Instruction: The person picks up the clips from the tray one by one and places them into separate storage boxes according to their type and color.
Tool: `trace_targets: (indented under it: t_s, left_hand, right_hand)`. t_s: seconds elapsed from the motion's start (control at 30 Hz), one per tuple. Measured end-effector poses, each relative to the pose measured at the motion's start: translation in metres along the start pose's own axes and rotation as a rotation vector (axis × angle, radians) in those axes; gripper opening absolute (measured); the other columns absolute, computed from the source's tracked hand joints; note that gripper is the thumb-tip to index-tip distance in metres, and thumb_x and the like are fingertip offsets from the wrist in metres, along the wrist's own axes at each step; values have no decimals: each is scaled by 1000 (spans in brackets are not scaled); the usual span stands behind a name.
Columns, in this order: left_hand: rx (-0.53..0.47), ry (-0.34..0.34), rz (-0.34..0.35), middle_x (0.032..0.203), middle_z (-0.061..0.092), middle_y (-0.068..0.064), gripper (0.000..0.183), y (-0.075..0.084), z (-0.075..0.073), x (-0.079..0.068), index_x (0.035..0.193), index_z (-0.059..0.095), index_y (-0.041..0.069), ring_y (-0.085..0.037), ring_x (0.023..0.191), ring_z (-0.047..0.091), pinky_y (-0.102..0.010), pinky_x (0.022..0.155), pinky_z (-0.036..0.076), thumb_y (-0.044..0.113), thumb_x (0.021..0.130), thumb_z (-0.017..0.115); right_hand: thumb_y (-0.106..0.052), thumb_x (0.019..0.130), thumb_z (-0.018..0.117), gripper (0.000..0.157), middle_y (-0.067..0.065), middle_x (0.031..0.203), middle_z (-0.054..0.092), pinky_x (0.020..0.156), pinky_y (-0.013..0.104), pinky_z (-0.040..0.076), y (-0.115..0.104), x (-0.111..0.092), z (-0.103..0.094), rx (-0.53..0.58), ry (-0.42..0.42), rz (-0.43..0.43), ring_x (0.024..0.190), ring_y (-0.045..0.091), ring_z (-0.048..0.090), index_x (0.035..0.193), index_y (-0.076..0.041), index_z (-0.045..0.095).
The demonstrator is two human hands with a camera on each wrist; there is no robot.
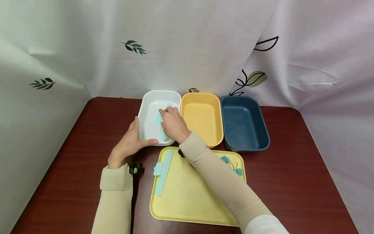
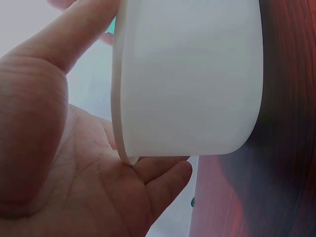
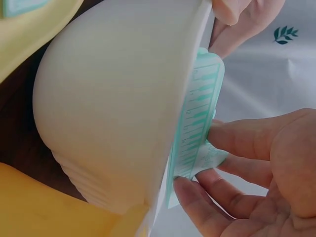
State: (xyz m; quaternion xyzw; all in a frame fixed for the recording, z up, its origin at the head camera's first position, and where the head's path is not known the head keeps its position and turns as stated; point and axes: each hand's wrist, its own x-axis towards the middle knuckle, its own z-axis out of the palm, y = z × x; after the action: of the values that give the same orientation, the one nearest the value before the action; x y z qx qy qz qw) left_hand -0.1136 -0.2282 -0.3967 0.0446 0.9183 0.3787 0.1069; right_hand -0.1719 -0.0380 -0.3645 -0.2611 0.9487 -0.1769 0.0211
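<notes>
Teal plastic dominates my right-wrist view: a ruler clip (image 3: 200, 113) pinched between thumb and fingers of the right hand (image 1: 174, 125), over the three o'clock side of the white bin (image 1: 150, 118). From that camera part of it stands above the rim, and I cannot tell whether its underside touches the bin floor. I have the left hand (image 1: 128, 143) spread wide at the near corner, thumb along the rim at about seven o'clock, fingers outside near nine; I read that as steadying.

I judge the step in hand to be settling this clip into the white bin. To my mind the next move calls for letting it down flat, then parting thumb and fingers before lifting clear, so nothing drags it up again.

Reckoning from the middle of the yellow tray (image 1: 190, 201), a second ruler clip (image 1: 164, 174) lies between nine and ten o'clock and binder clips (image 1: 238, 171) at two. Beyond, on the dark red counter (image 1: 292, 169), stand the white bin at eleven, the yellow bin (image 1: 201, 120) at twelve and the navy bin (image 1: 244, 125) past one. The right sleeve (image 1: 220, 185) hides some of the tray.
</notes>
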Motion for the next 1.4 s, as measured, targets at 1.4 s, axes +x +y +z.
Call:
trace_targets:
  t_s: [1.4]
  left_hand:
    - [-19, -5, -3, 165, -5, -23, 132, -1, -1, -1, 156, -19, 2, -42, 147, 18, -59, 114, 28, 51, 83, 79]
  right_hand:
    - [-14, 98, 64, 29, 10, 116, 63, 88, 34, 55, 2, 15, 28, -219, -173, 21, 110, 25, 55, 126, -9, 68]
